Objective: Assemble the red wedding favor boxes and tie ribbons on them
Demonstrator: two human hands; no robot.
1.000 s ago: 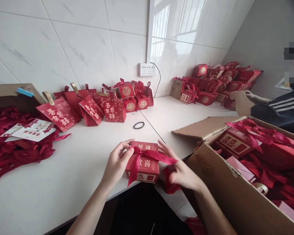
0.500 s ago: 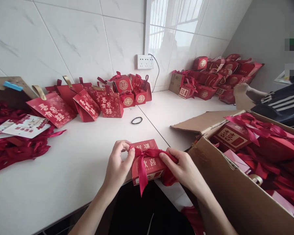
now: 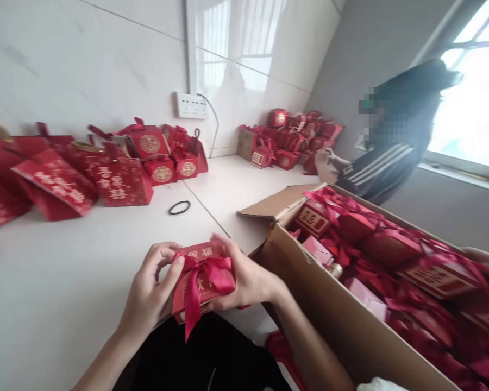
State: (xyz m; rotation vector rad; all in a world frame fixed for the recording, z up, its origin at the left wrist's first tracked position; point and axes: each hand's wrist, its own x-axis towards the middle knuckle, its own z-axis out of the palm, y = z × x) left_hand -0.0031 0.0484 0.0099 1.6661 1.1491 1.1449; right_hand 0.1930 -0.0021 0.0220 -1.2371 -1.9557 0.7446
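A small red gift box with gold characters sits at the near edge of the white counter, wrapped in a dark pink ribbon tied in a bow. My left hand pinches the bow's left loop between thumb and fingers, at the box's left side. Around the box's right side curls my right hand, thumb near the front and fingers at the far side. A ribbon tail hangs down over the front of the box.
Red gift boxes line the wall side of the counter. A black ring lies beyond my hands. On the right, an open carton holds many ribboned boxes. A person works by a red pile; another hand reaches in at the right.
The view has swung right. My right hand has moved from the ribbon's right part to the side of the box. My left hand still pinches the ribbon. A hand has appeared over the carton.
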